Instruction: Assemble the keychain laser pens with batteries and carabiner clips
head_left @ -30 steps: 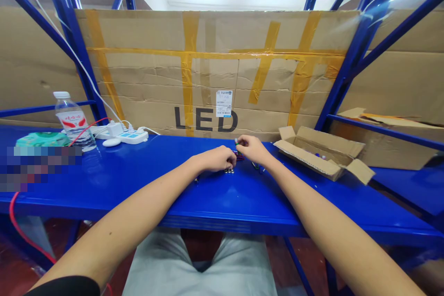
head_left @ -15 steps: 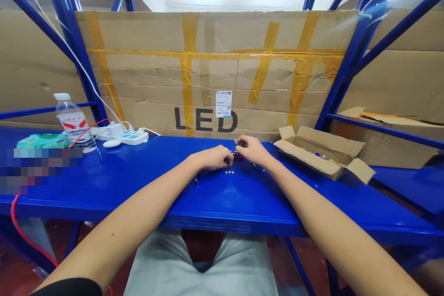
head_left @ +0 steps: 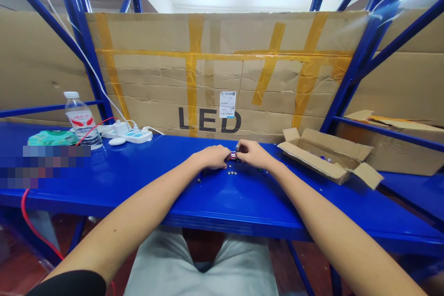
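Fingers curled and closed, my left hand (head_left: 213, 156) rests low over the table at the middle. Facing it is my right hand (head_left: 255, 153), its thumb and fingers bent into a pinch; whatever sits in them is too small to make out. Between the fingertips lie shiny purple and red small cylinders (head_left: 233, 155), partly covered by both hands. Just in front of them, a short row of small silver round pieces (head_left: 232, 173) lies on the blue table (head_left: 229, 203), with a single silver piece (head_left: 230, 166) behind the row. Small green bits (head_left: 260, 169) show beside my right wrist.
An open cardboard box (head_left: 312, 163) with a few small items stands to the right. A small dark piece (head_left: 199, 181) lies near my left forearm. On the left are a water bottle (head_left: 83, 122), a white power strip (head_left: 133, 135) and a green packet (head_left: 52, 138). A large cardboard panel (head_left: 156, 83) closes the back.
My left hand's fingers have shifted onto the purple and red cylinders, uncovering a silver piece behind the row. My right hand has lowered slightly towards them. The view has swung a little left.
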Demonstrator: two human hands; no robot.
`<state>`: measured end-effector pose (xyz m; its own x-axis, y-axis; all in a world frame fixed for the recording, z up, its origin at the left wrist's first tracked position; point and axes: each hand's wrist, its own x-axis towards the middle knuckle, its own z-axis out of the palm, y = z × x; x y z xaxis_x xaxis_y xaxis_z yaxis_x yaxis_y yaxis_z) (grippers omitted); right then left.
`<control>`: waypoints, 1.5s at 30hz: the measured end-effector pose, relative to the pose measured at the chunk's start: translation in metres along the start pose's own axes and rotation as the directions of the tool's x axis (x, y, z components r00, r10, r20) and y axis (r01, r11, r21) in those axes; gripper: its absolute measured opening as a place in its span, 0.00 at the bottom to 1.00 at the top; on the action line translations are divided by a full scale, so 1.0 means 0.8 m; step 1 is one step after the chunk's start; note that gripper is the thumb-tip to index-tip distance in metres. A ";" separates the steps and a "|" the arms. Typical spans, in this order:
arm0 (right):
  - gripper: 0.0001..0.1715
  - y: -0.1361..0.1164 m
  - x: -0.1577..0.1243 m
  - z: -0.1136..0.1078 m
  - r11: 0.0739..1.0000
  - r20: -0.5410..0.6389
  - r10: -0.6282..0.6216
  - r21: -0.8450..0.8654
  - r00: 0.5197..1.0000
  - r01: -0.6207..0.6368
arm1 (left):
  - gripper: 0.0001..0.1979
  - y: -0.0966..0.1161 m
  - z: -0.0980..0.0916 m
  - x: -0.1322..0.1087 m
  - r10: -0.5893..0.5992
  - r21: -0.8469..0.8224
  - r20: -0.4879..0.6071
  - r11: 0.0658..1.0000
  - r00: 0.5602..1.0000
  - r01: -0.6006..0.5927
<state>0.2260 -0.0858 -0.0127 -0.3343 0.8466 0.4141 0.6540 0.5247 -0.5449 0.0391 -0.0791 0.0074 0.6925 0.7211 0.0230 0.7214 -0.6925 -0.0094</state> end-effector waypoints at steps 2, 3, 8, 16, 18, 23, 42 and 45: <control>0.05 -0.001 0.000 0.001 1.000 -0.001 -0.016 -0.003 1.000 0.016 | 0.07 0.000 0.001 0.001 0.002 -0.018 0.012 1.000 1.000 -0.002; 0.05 -0.001 0.000 0.001 1.000 0.001 -0.020 -0.004 1.000 0.020 | 0.07 0.000 0.001 0.001 0.010 -0.031 0.019 0.999 1.000 -0.010; 0.05 -0.003 0.000 0.000 1.000 0.013 -0.012 -0.009 1.000 0.012 | 0.08 -0.001 0.001 0.000 0.028 -0.090 -0.002 0.996 1.000 -0.028; 0.04 -0.006 -0.002 0.001 0.999 0.046 0.015 0.033 0.999 -0.017 | 0.08 -0.010 -0.010 0.004 0.068 -0.293 -0.414 0.934 0.908 -0.204; 0.05 -0.006 -0.002 0.002 0.996 0.068 0.016 0.081 0.998 -0.022 | 0.07 -0.007 -0.011 0.006 0.089 -0.288 -0.523 0.918 0.848 -0.274; 0.08 -0.005 -0.002 0.003 0.978 0.145 0.000 0.207 0.989 -0.031 | 0.09 -0.002 -0.005 0.009 0.186 -0.208 -0.552 0.913 0.813 -0.350; 0.10 0.003 0.001 -0.007 0.998 0.052 -0.053 -0.025 0.997 0.054 | 0.12 -0.004 -0.010 -0.008 0.089 -0.069 -0.023 0.994 0.996 -0.090; 0.09 0.003 0.002 -0.006 0.998 0.053 -0.052 -0.038 0.997 0.054 | 0.13 -0.001 -0.006 -0.005 0.110 -0.043 0.032 0.993 0.993 -0.108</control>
<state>0.2305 -0.0837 -0.0101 -0.4038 0.8215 0.4026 0.6602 0.5663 -0.4934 0.0355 -0.0813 0.0122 0.7674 0.6411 -0.0100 0.6411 -0.7668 0.0307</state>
